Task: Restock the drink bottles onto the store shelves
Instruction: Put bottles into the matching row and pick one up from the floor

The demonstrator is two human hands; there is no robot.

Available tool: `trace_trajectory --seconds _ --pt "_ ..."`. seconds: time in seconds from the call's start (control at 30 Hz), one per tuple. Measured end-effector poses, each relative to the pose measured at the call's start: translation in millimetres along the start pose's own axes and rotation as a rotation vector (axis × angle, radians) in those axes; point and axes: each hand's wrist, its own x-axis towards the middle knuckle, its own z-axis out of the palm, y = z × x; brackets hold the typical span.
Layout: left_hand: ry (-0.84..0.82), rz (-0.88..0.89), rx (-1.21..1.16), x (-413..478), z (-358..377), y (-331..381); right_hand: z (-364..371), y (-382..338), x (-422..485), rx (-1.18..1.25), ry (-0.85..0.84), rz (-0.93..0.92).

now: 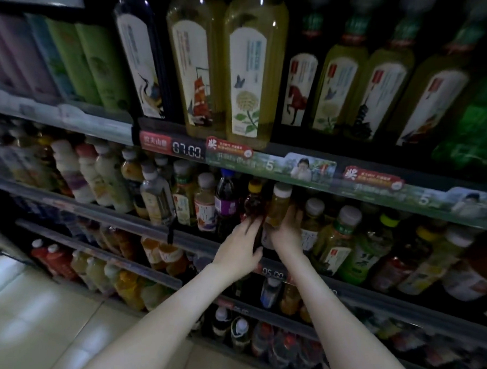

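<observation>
Half hidden in dim blur behind left hand [238,247] gripping dark bottle [254,205] and right hand [287,235] gripping amber bottle [277,208], both upright, caps pointing up.

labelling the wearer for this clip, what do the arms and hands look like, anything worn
Both hands are bare: the left hand and right hand show no gloves, and no ring, watch or bracelet can be made out in the dim light. The left forearm and right forearm are uncovered down to the frame edge, with no sleeve in view.
</observation>
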Motion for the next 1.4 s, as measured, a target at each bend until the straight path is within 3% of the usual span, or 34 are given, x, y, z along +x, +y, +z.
trace_trajectory --seconds 0.1,0.2,0.33,0.57,0.67,0.8,0.97,1.17,1.4 --pt "-0.040 0.002 -0.033 -2.1 -2.2 -3.1 2.9 -1.1 2.6 -0.055 0.006 0.084" --pt "-0.068 0.002 -0.072 -4.9 -2.5 -4.6 -0.1 0.7 -11.4 -0.074 0.025 0.001" --pt "-0.088 -0.017 -0.177 -9.8 5.1 -5.1 -10.3 8.1 -46.2 0.077 -0.117 -0.061" --pt "-0.122 0.105 -0.346 -18.6 23.4 42.1 -83.4 29.5 -110.0 0.345 -0.073 -0.079" --pt "-0.163 0.212 -0.470 -12.3 35.7 105.9 -140.9 55.3 -129.8 0.398 -0.021 -0.003" --pt "-0.318 0.257 -0.388 -19.9 79.9 203.5 -228.5 115.4 -168.7 0.359 0.077 0.114" --pt "-0.366 0.331 -0.356 -45.7 168.7 347.3 -342.3 225.1 -242.3 0.283 0.233 0.274" --pt "-0.437 0.581 -0.222 -85.8 267.5 535.5 -464.6 346.8 -329.6 0.354 0.422 0.498" --pt "-0.568 0.762 -0.207 -86.1 344.2 684.6 -571.8 455.4 -369.2 0.408 0.660 0.549"
